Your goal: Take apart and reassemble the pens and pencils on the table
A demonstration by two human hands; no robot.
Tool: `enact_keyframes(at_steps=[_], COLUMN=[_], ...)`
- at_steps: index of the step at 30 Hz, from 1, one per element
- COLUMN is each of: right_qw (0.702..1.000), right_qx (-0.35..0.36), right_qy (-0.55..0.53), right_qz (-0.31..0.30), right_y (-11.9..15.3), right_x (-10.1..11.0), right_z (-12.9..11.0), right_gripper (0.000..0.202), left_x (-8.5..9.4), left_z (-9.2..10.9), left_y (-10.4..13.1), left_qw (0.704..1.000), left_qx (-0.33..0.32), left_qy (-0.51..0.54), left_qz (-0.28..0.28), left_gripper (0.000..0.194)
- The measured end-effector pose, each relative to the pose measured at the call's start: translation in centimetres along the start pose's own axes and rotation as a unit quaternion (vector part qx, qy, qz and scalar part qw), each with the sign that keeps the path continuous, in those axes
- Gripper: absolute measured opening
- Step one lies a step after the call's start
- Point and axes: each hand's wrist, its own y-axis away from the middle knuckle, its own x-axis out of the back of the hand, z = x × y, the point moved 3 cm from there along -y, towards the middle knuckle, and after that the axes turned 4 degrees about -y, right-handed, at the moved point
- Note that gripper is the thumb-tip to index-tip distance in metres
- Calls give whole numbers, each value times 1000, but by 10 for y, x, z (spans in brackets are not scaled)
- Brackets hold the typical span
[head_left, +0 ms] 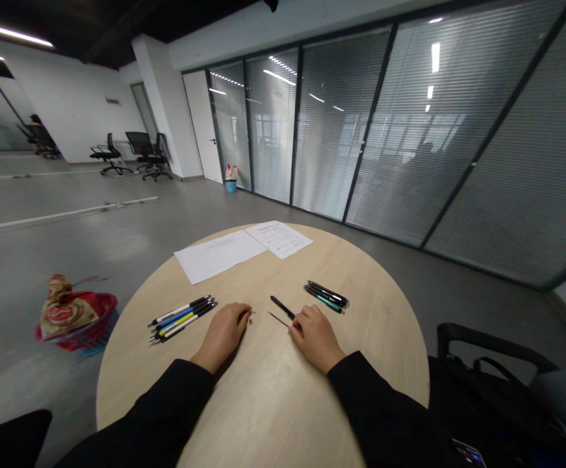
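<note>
Tabletop (273, 403), round and pale, spreads before us in the head view, printed sheets (219, 255) toward its far edge. Our right hand (316, 335) pinches a thin rod (277, 318) beside a black barrel (281, 305); our left hand (227, 327) curls by tiny parts (251, 321), its grip unclear to us. Pens lie outside both hands: left group (181, 320), right group (328, 296). Beyond, we see grey floor (190, 201), blinds (419, 136), office chairs (110, 154).

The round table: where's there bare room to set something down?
Bare on the round table: the right side, between the dark pens and the edge, and the near middle, between the black sleeves. Crowded: far side, under papers; left, from colored pens to the left hand; centre, around the black rod and the thin rod in the right hand.
</note>
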Motion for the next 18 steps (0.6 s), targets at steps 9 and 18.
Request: enact_keyframes(at_steps=[9, 18], right_qw=[998, 995], right_qx=[-56, -90], right_qy=[4, 40], right_qz=[2, 16], right_y=[0, 0], right_x=[1, -1], right_z=[9, 21], right_gripper=[8, 8], left_x=[-2, -12], left_z=[5, 39], left_y=[3, 13], left_qw=[997, 974], left_qx=[-56, -188], left_qy=[-50, -110], left_qz=[1, -66], left_gripper=[33, 37])
